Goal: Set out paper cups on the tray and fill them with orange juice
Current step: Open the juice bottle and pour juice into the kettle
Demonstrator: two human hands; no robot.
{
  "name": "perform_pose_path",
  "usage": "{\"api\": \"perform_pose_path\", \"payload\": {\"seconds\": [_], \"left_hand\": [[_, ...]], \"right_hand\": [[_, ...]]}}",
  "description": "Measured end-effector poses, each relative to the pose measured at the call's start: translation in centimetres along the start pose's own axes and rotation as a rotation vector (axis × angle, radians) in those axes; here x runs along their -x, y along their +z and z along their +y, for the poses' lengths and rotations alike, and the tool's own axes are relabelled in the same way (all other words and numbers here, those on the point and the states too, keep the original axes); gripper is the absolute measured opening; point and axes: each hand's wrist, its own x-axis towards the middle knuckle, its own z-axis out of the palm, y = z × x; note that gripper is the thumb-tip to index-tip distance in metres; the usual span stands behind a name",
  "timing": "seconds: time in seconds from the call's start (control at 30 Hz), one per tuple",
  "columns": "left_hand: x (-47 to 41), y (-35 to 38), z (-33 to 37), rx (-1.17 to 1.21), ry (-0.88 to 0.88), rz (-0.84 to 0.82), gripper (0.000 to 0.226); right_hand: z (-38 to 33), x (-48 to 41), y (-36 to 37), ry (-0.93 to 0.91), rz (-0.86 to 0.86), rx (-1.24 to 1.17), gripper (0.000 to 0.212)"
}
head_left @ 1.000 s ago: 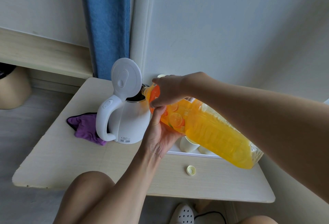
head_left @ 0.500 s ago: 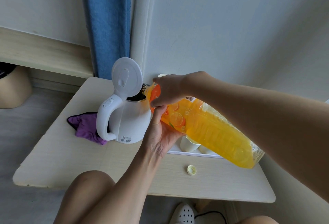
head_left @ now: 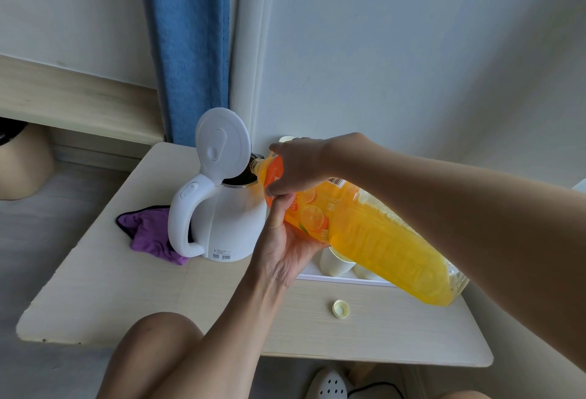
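hardly anything has moved since a second ago: the juice bottle (head_left: 374, 240) sits at the same slant, base low to the right and neck up to the left. its open mouth is right at the rim of the white kettle (head_left: 231, 221), whose lid (head_left: 222, 142) stands flipped up. both hands are clamped on the bottle, close together: the right hand (head_left: 298, 165) wraps over the neck and shoulder from above, and the left hand (head_left: 285, 249) cradles the label part from below with the thumb lying up the side. the bottle looks nearly full. under its belly at least 2 paper cups (head_left: 336, 262) stand on the white tray (head_left: 342, 279), mostly hidden, so i can't tell if any juice is in them. the yellow cap (head_left: 341, 309) lies on the table (head_left: 126, 287) in front of the tray, and a purple cloth (head_left: 149, 233) is bunched by the kettle's handle. to me this is the pouring step, though the mouth is aimed at the kettle, not a cup, and no stream shows. next the juice has to reach the cups, which calls for swinging the mouth over 1 cup's rim and tipping slowly, since a heavy full bottle gulps and light paper cups topple easily.
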Motion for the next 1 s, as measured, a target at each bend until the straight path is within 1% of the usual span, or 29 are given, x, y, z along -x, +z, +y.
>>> {"api": "perform_pose_path", "payload": {"seconds": [0.2, 0.33, 0.43, 0.53, 0.67, 0.87, 1.0], "left_hand": [[-0.04, -0.19, 0.1, -0.011, -0.003, 0.011, 0.085], [0.04, -0.13, 0.06, -0.009, -0.002, 0.009, 0.081], [0.14, 0.03, 0.01, 0.005, 0.0, -0.002, 0.071], [0.15, 0.0, -0.06, 0.016, 0.002, 0.004, 0.075], [0.05, -0.11, -0.03, 0.008, 0.009, -0.008, 0.068], [0.0, -0.02, -0.1, -0.011, 0.016, 0.013, 0.07], [-0.09, -0.26, 0.01, -0.056, 0.009, 0.035, 0.085]], "right_hand": [[0.03, 0.23, 0.0, -0.009, 0.011, -0.013, 0.071], [0.03, 0.18, 0.18, -0.002, 0.012, -0.005, 0.074], [0.04, 0.2, 0.2, 0.004, 0.009, 0.0, 0.074], [0.05, 0.19, 0.12, 0.007, 0.015, -0.002, 0.072], [0.01, 0.05, 0.23, 0.006, 0.017, -0.001, 0.074], [0.11, 0.34, 0.33, 0.004, 0.032, -0.002, 0.074], [0.22, 0.42, 0.58, 0.005, 0.032, -0.022, 0.076]]}}
